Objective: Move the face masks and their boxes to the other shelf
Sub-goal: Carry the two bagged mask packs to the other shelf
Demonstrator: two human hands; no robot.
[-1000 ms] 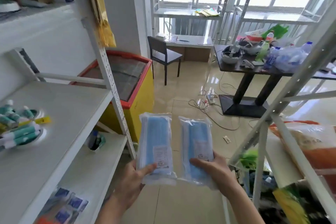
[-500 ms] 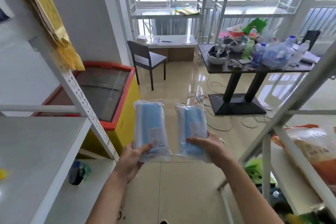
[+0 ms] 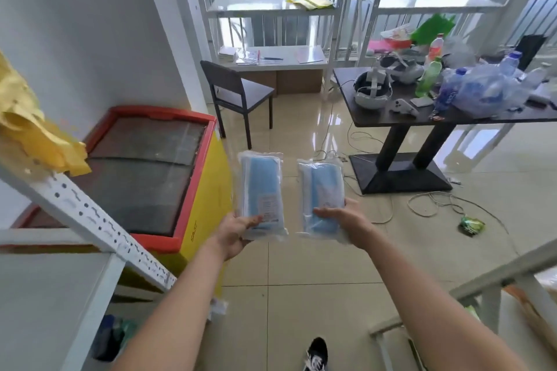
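Shoe (image 3: 316, 354) at bottom edge on tile floor (image 3: 301, 295), between two bare forearms. Left hand (image 3: 233, 233) grips lower end of left mask pack (image 3: 261, 194), thumb on top across the label, other fingers hidden under it. Right hand (image 3: 343, 221) grips lower end of right mask pack (image 3: 322, 194), thumb pressed on front, remaining fingers behind, can't tell their spread. Both packs clear plastic with blue masks, upright, side by side with a small gap, held in air over the floor, right of freezer (image 3: 144, 178). Freezer red-rimmed, yellow-sided, glass top. White shelf (image 3: 90, 220) post crosses in front of freezer at left, yellow bag (image 3: 30, 129) hanging on it. Second shelf frame (image 3: 497, 277) well right of freezer, low corner only. Beyond freezer: dark chair (image 3: 238, 93), then dark table (image 3: 437, 117) to its right with headset (image 3: 372, 90), bottles, plastic bags. Cables and green wrapper (image 3: 471, 224) on floor near table base. White racks at windows farthest back.
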